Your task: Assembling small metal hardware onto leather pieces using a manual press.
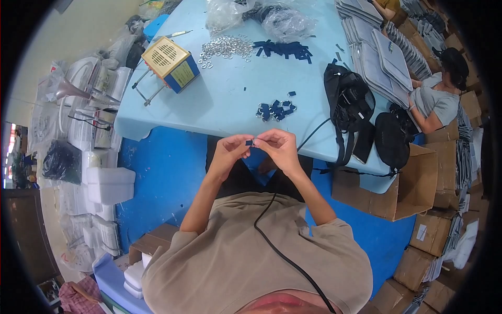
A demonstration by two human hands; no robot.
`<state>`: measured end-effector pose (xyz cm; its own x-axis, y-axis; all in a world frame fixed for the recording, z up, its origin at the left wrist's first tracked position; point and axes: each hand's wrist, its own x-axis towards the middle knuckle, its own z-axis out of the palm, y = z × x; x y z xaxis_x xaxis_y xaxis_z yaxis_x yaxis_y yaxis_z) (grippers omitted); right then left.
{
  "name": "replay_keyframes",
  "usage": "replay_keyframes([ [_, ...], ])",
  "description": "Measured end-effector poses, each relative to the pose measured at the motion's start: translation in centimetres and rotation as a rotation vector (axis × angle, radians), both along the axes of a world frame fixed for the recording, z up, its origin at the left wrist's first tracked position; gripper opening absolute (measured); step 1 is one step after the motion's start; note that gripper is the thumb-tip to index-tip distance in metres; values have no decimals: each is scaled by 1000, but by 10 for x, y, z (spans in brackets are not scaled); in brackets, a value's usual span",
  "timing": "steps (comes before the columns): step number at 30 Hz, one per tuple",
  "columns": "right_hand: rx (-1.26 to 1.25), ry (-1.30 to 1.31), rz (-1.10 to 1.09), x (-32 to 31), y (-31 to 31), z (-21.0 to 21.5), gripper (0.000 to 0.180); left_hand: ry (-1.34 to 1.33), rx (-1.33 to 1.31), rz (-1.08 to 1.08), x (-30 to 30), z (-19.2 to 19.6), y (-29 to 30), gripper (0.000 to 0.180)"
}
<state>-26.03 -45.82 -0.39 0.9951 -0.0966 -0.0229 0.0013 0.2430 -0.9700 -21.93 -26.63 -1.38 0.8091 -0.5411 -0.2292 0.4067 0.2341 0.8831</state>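
In front of my body, just off the table's near edge, my left hand (230, 153) and my right hand (280, 150) meet at their fingertips. Pinched between them is a small dark blue fabric tab (249, 142); a bit of metal, seemingly a ring, shows at its right end. Beyond my hands, a small heap of blue tabs with metal rings (274, 111) lies on the light blue table (219, 99). Farther back sit a spread of loose silver rings (227, 47) and a pile of dark blue fabric strips (285, 50).
A wooden-topped box with a grille (167, 62) stands at the table's left. Black bags (348, 97) lie at its right edge, above an open cardboard box (389, 191). Plastic bags (287, 25) sit at the back. Another person (436, 102) is beside stacked grey pieces.
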Motion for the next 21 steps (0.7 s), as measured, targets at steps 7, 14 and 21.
replay_keyframes([
  [7,-75,-12,-80,-11,12,3,11,-24,-37,71,-7,3,-8,21],
  [14,11,-45,-125,-29,23,21,13,-190,13,144,-7,14,-5,20],
  [21,-31,-142,-127,-35,23,14,17,-255,11,165,-25,21,-5,17],
])
